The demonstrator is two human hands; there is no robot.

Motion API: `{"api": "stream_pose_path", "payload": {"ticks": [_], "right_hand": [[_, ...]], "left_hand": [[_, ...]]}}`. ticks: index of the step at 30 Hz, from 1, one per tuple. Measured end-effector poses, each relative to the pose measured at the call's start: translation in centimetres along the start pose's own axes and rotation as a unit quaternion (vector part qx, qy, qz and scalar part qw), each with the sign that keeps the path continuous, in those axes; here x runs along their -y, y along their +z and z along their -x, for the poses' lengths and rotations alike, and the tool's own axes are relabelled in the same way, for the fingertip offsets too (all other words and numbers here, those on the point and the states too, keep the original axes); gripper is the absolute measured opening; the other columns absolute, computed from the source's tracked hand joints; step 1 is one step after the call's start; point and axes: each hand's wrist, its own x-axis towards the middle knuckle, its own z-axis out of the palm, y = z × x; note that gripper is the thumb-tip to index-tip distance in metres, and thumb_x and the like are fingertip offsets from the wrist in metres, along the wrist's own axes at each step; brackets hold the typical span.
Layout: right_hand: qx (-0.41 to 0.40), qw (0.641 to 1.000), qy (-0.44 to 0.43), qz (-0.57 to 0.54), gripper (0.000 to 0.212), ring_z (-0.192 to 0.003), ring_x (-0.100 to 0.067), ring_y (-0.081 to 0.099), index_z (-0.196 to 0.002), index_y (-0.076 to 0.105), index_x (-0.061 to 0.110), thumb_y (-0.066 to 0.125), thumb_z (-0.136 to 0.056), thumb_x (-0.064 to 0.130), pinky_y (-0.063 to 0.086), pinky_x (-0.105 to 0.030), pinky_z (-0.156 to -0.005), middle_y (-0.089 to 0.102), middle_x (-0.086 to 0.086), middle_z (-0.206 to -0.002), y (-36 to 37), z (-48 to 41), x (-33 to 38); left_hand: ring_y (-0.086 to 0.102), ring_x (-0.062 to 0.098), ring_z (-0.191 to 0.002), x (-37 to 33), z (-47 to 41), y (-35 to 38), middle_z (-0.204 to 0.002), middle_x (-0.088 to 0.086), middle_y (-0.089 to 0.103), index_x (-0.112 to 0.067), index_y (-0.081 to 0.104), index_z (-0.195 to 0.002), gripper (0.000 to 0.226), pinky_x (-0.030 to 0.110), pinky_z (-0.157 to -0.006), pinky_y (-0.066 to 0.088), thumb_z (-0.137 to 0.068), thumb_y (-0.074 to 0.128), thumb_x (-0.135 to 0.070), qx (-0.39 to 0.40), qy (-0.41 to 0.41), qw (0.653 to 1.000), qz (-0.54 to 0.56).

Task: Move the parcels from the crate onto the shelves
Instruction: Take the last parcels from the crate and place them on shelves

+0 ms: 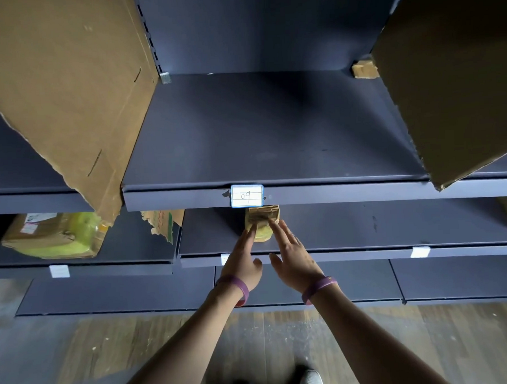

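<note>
A small parcel (262,223) wrapped in brown tape and yellow padding stands on the middle dark shelf (366,230), partly hidden under the shelf edge above. My left hand (244,260) reaches toward it, fingers spread, fingertips touching its left side. My right hand (294,257) is open too, its fingertips resting on the parcel's right upper edge. Neither hand grips the parcel. The crate is out of view.
The upper shelf (272,132) carries a label reading 09 (247,195). Large cardboard dividers (64,84) (451,72) stand left and right of it. A bigger yellow-padded parcel (55,236) lies on the middle shelf at left. Lower shelf (134,292) and wooden floor (107,346) sit below.
</note>
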Motion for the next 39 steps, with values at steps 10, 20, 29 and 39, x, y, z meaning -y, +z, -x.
{"api": "stream_pose_path", "payload": {"ticks": [10,20,29,39], "right_hand": [[-0.009,0.999,0.032,0.020,0.069,-0.150,-0.025,0.009,-0.155,0.008,0.024,0.049,-0.099,0.024,0.015,-0.035,-0.119,0.012,-0.007,-0.162,-3.7,6.3,4.0],[-0.089,0.994,-0.054,-0.031,0.072,-0.148,-0.022,0.018,-0.153,0.022,0.019,0.059,-0.094,0.038,0.019,-0.029,-0.116,0.028,-0.005,-0.158,-9.2,15.6,9.6],[-0.118,0.988,-0.095,-0.039,0.072,-0.149,-0.020,0.014,-0.154,0.018,0.020,0.056,-0.095,0.040,0.019,-0.034,-0.119,0.022,-0.003,-0.160,-10.6,25.6,10.0],[-0.146,0.975,-0.167,-0.018,0.071,-0.147,-0.021,0.020,-0.152,0.024,0.014,0.060,-0.094,0.033,0.020,-0.031,-0.119,0.025,-0.003,-0.159,-10.6,29.9,17.0]], "left_hand": [[0.030,0.016,-0.140,-3.8,6.2,-3.1,-0.156,-0.003,0.023,-0.027,0.018,-0.150,0.068,0.024,-0.107,0.029,-0.094,0.051,-0.008,-0.004,0.018,1.000,0.020],[0.044,0.019,-0.129,-10.7,16.6,-7.0,-0.140,-0.002,0.049,-0.020,0.045,-0.139,0.051,0.027,-0.104,0.036,-0.090,0.058,-0.018,-0.135,0.114,0.984,0.001],[0.035,0.016,-0.135,-12.6,26.9,-5.7,-0.146,-0.003,0.040,-0.022,0.036,-0.143,0.054,0.027,-0.109,0.028,-0.093,0.054,-0.021,-0.156,0.122,0.979,-0.035],[0.035,0.012,-0.134,-12.5,35.6,-11.0,-0.146,-0.006,0.040,-0.024,0.038,-0.142,0.053,0.024,-0.107,0.029,-0.092,0.055,-0.022,-0.234,0.148,0.961,-0.021]]}}
